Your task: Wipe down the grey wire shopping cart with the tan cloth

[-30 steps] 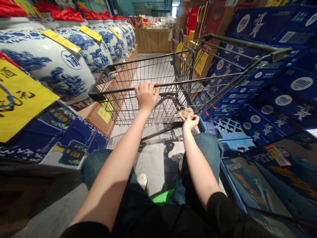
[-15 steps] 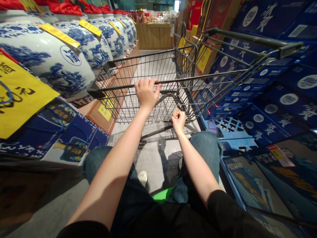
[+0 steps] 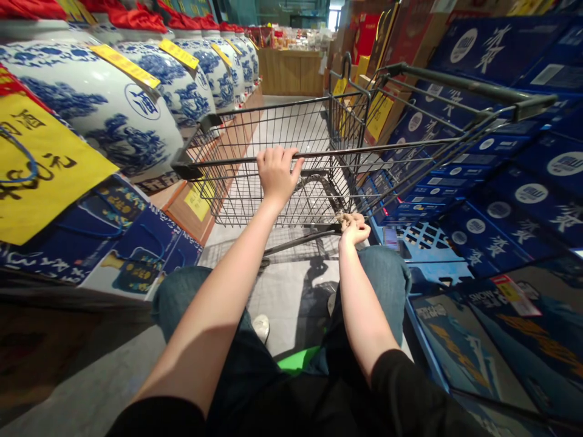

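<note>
From your head view, you have one wire shopping cart [image 3: 282,130]. Your left hand [image 3: 277,176] is closed tight on its top bar [image 3: 364,152]. Your right hand [image 3: 354,230] pinches one small, crumpled tan scrap [image 3: 347,220] by the cart's back edge. Five big blue-and-white jars [image 3: 91,103] sit on your left.

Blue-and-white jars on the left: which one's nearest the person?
The first jar in the row, at the near end beside the big yellow sign. It looks largest; the others recede behind it toward the wooden counter.
</note>
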Action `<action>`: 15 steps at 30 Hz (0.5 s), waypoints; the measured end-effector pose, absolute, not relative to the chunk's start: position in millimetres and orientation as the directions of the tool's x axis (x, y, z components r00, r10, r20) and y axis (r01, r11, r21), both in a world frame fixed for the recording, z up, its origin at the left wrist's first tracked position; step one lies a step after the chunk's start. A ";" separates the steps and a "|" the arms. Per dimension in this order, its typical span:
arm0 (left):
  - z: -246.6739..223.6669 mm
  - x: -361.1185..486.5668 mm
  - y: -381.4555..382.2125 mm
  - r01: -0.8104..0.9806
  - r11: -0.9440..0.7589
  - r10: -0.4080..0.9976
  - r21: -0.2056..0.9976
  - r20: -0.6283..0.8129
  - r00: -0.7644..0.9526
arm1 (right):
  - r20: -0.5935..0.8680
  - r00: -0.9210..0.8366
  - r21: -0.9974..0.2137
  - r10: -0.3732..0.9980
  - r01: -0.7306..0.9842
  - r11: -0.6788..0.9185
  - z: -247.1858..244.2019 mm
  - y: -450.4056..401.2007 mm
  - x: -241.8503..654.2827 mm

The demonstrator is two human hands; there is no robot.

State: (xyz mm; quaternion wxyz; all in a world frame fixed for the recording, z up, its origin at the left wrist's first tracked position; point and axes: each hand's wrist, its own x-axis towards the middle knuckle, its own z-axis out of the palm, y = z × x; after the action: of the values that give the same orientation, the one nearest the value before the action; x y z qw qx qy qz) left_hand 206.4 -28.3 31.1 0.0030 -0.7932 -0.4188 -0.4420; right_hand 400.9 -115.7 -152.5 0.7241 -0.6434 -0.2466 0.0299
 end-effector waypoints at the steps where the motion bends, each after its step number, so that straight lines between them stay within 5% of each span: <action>1: 30.8 206.6 -28.1 0.669 -0.648 0.662 0.364 0.704 0.259 | 0.320 0.881 -0.947 0.348 0.283 0.155 -155.1 -113.9 397.1; 8: 29.3 207.1 -26.8 0.659 -0.666 0.641 0.351 0.720 0.265 | 0.406 0.697 -0.909 0.591 0.378 0.178 -167.1 -95.6 332.6; 15: 31.1 206.6 -30.4 0.669 -0.656 0.657 0.349 0.701 0.278 | 0.248 0.904 -0.968 0.347 0.221 0.116 -164.6 -103.6 380.5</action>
State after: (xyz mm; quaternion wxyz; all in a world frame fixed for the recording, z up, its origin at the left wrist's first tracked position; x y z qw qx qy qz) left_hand 206.6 -30.4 31.1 0.0071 -0.7994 -0.4149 -0.4345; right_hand 380.5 -103.6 -164.6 0.7158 -0.6632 -0.2141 0.0439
